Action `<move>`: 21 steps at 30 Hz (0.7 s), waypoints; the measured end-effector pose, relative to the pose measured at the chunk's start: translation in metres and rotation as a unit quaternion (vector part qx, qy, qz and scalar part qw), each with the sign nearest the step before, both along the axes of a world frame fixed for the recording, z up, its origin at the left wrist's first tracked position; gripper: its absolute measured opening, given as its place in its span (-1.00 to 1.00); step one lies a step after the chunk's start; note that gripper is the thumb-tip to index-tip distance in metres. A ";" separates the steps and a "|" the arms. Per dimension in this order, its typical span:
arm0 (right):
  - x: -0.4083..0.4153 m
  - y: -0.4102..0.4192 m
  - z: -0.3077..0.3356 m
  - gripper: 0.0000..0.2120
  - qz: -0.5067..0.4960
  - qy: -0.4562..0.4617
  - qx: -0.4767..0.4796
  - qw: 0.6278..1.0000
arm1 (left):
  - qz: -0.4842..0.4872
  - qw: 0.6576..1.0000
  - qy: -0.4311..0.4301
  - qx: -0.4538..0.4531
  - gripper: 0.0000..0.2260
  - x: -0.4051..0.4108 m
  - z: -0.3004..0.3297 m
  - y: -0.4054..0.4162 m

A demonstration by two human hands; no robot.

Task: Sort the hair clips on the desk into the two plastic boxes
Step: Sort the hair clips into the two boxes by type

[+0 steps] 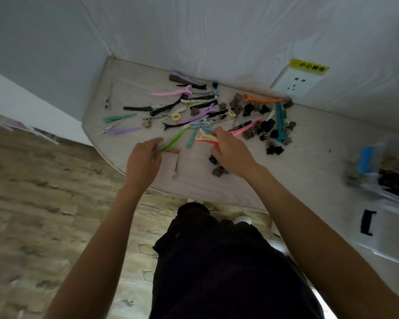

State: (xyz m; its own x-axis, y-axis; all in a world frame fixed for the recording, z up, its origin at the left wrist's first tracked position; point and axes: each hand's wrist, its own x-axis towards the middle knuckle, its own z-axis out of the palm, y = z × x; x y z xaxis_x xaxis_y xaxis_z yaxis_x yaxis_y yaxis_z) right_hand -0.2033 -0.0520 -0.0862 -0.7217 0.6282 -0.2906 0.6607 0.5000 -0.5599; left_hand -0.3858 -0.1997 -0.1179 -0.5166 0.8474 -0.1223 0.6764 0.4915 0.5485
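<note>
Many hair clips lie scattered on the pale desk [297,162]: long flat clips in pink, purple, green, black and white toward the left and middle, small dark claw clips [268,132] toward the right. My left hand [144,160] is shut on a long green clip [173,140] near the desk's front edge. My right hand [230,153] pinches a cream clip and a red-pink clip [206,139] together. Two clear plastic boxes stand at the right: a far box [364,171] with blue and dark items, and a near box [385,229] with a black latch.
A pink clip [176,164] lies by my left hand. Dark and brown claw clips [217,166] sit under my right wrist. A wall socket [296,80] with a yellow label is behind the desk. The desk's left end is rounded, with wooden floor below.
</note>
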 end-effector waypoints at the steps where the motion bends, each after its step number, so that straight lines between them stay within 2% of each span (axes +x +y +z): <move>1: -0.010 0.002 -0.003 -0.83 0.028 -0.004 0.022 0.999 | 0.005 1.000 0.003 -0.026 -0.67 -0.007 -0.003 0.000; 6: -0.044 0.001 -0.022 -0.74 0.169 -0.053 0.146 0.973 | -0.060 0.992 0.038 -0.104 -0.68 -0.024 -0.006 0.014; 8: -0.054 0.002 -0.028 -0.68 0.179 -0.075 0.162 0.967 | -0.096 0.988 0.053 -0.110 -0.68 -0.027 -0.005 0.019; 11: -0.060 0.012 -0.034 -0.72 0.178 -0.107 0.154 0.966 | -0.144 0.980 0.083 -0.112 -0.73 -0.032 -0.004 0.025; 16: -0.058 0.016 -0.034 -0.86 0.228 -0.022 0.178 0.957 | -0.223 0.955 0.135 -0.140 -0.74 -0.042 -0.009 0.029; 21: -0.055 -0.013 -0.022 -0.87 0.335 0.031 0.171 0.926 | -0.198 0.961 0.116 -0.156 -0.72 -0.039 -0.007 0.029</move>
State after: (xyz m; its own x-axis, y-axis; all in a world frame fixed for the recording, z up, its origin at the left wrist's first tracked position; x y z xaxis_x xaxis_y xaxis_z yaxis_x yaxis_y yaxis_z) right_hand -0.2582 -0.0646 -0.1083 -0.9913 0.0811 -0.1032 0.1103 0.9411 -0.3197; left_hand -0.4246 -0.1707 -0.1250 -0.2058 0.9236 -0.3234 0.9302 0.2873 0.2286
